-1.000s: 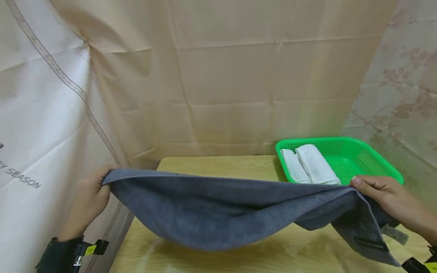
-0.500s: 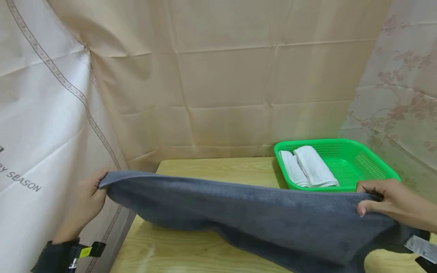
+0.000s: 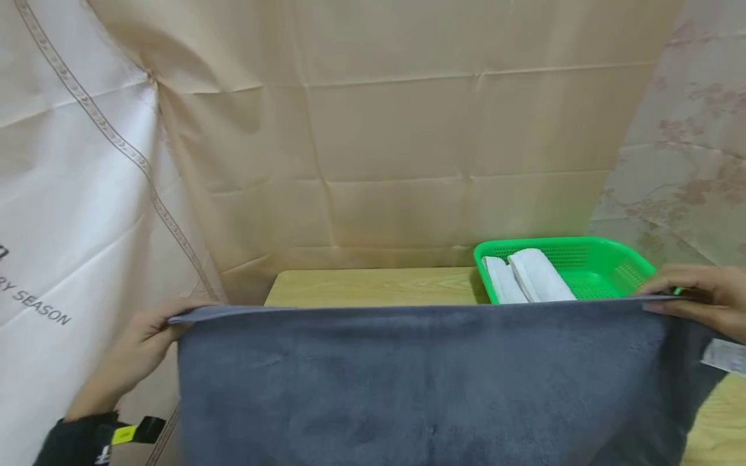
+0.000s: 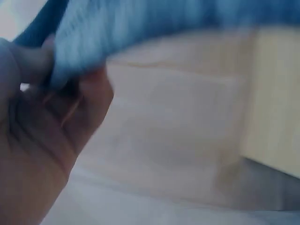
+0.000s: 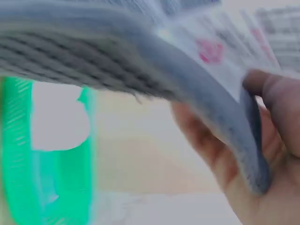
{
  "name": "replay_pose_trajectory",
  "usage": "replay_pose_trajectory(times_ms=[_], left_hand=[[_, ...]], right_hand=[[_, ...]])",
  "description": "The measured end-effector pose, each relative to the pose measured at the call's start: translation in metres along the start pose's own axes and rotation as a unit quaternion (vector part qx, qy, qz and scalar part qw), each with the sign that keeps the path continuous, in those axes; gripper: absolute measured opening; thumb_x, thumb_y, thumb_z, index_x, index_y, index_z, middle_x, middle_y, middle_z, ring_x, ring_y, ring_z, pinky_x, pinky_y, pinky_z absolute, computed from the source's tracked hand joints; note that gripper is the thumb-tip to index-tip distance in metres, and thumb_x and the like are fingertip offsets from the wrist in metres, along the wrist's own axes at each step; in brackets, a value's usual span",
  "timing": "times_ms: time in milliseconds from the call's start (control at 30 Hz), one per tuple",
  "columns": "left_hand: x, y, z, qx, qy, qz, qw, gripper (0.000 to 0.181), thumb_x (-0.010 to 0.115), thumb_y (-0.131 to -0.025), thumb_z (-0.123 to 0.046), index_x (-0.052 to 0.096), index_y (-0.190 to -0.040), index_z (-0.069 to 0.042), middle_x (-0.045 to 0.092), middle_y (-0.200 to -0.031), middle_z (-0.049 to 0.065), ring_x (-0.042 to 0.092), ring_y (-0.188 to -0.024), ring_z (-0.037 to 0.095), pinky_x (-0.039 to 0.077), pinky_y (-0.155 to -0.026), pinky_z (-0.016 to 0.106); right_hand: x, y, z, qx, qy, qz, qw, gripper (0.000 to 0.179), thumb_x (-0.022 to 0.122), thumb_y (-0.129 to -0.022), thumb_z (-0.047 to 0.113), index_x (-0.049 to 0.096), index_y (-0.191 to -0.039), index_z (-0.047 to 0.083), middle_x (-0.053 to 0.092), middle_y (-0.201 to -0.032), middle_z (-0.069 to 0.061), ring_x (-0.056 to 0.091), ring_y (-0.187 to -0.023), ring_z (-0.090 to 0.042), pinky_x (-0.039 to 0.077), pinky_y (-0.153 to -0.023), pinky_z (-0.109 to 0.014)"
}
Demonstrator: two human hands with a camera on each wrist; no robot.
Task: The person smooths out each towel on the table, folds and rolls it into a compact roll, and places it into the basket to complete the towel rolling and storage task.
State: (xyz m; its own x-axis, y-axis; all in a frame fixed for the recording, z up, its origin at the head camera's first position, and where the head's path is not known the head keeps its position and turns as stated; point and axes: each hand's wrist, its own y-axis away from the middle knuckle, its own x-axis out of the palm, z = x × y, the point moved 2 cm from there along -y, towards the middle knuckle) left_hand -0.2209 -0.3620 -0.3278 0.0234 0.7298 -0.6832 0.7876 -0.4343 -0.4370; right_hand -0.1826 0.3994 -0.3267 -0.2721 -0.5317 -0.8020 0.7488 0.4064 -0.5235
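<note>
A dark grey towel (image 3: 408,382) is stretched nearly level between both hands and hangs down in front of the table. My left hand (image 3: 142,346) pinches its upper left corner between thumb and fingers; the left wrist view shows the towel's edge (image 4: 117,37) in that pinch, blurred. On the other side my right hand (image 3: 705,298) grips the top edge near the right corner. A white printed label (image 3: 725,356) hangs from the cloth below the right hand. In the right wrist view the towel's hem (image 5: 197,98) runs between thumb and fingers. The lower edge lies outside the head view.
A green plastic basket (image 3: 606,249) stands at the table's back right, with white folded towels (image 3: 539,275) in its left part. The wooden table (image 3: 373,285) shows behind the grey towel. Beige cloth (image 3: 384,142) hangs behind, with pale sheets at both sides.
The grey towel went from a sagging, bunched shape to a taut, flat sheet. My right hand shifted its grip along the edge, then moved right and up. The left hand kept its hold.
</note>
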Motion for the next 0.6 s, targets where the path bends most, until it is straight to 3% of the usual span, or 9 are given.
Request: replay_pose_trajectory(times_ms=[33,100,233,333,467,533,600], left_hand=[[0.011,-0.005,0.008,-0.023,-0.008,-0.002,0.9997,0.041,0.042,-0.103,0.014,0.064,-0.134,-0.002,0.067,-0.128,-0.006,0.063,-0.109,0.002,0.052,-0.083,0.019],[0.033,-0.015,0.025,-0.071,0.003,0.002,0.9975,0.037,0.045,-0.105,0.008,0.065,-0.134,-0.005,0.066,-0.128,0.002,0.062,-0.107,0.005,0.053,-0.081,0.024],[0.067,-0.025,0.054,-0.137,0.033,-0.002,0.99,0.033,0.048,-0.107,0.002,0.064,-0.134,-0.005,0.061,-0.129,0.016,0.06,-0.111,0.016,0.054,-0.083,0.03],[0.077,-0.021,0.068,-0.156,0.033,-0.006,0.9871,0.034,0.048,-0.106,0.002,0.065,-0.134,-0.005,0.06,-0.13,0.016,0.058,-0.115,0.021,0.053,-0.086,0.03],[0.074,-0.002,0.078,-0.138,0.027,0.001,0.99,0.029,0.053,-0.106,-0.001,0.07,-0.129,-0.005,0.062,-0.126,0.014,0.057,-0.114,0.01,0.052,-0.087,0.028],[0.069,0.011,0.081,-0.115,0.029,0.022,0.9927,0.028,0.055,-0.104,0.002,0.073,-0.124,-0.006,0.063,-0.123,0.013,0.055,-0.112,0.004,0.05,-0.084,0.028],[0.065,0.026,0.084,-0.096,0.034,0.062,0.9929,0.031,0.056,-0.1,0.007,0.076,-0.119,-0.009,0.064,-0.123,0.012,0.053,-0.113,0.0,0.047,-0.082,0.026]], right_hand=[[0.009,-0.002,-0.003,0.03,0.043,0.006,0.9986,0.049,0.077,-0.071,-0.023,0.077,-0.102,0.015,0.068,-0.092,0.009,0.06,-0.076,0.001,0.047,-0.058,-0.021],[0.026,-0.005,-0.01,0.04,0.122,0.008,0.9917,0.044,0.084,-0.069,-0.013,0.078,-0.099,0.02,0.069,-0.091,0.009,0.06,-0.076,0.001,0.048,-0.057,-0.025],[0.056,-0.001,-0.017,0.034,0.169,0.004,0.985,0.036,0.089,-0.067,-0.002,0.079,-0.093,0.02,0.067,-0.086,0.008,0.057,-0.072,-0.004,0.045,-0.055,-0.026],[0.069,0.007,-0.018,0.014,0.149,0.022,0.9885,0.038,0.088,-0.066,-0.006,0.078,-0.093,0.018,0.062,-0.087,0.01,0.055,-0.072,-0.003,0.044,-0.055,-0.025],[0.079,0.028,-0.014,-0.002,0.09,0.074,0.9932,0.047,0.088,-0.064,-0.013,0.074,-0.094,0.021,0.054,-0.087,0.017,0.046,-0.073,0.004,0.039,-0.054,-0.022],[0.083,0.044,-0.011,0.0,0.039,0.109,0.9933,0.05,0.085,-0.066,-0.016,0.071,-0.095,0.023,0.051,-0.087,0.019,0.042,-0.072,0.005,0.037,-0.054,-0.022],[0.087,0.06,-0.009,0.022,-0.029,0.164,0.9857,0.049,0.08,-0.072,-0.018,0.07,-0.095,0.024,0.051,-0.089,0.02,0.043,-0.072,0.005,0.038,-0.053,-0.023]])
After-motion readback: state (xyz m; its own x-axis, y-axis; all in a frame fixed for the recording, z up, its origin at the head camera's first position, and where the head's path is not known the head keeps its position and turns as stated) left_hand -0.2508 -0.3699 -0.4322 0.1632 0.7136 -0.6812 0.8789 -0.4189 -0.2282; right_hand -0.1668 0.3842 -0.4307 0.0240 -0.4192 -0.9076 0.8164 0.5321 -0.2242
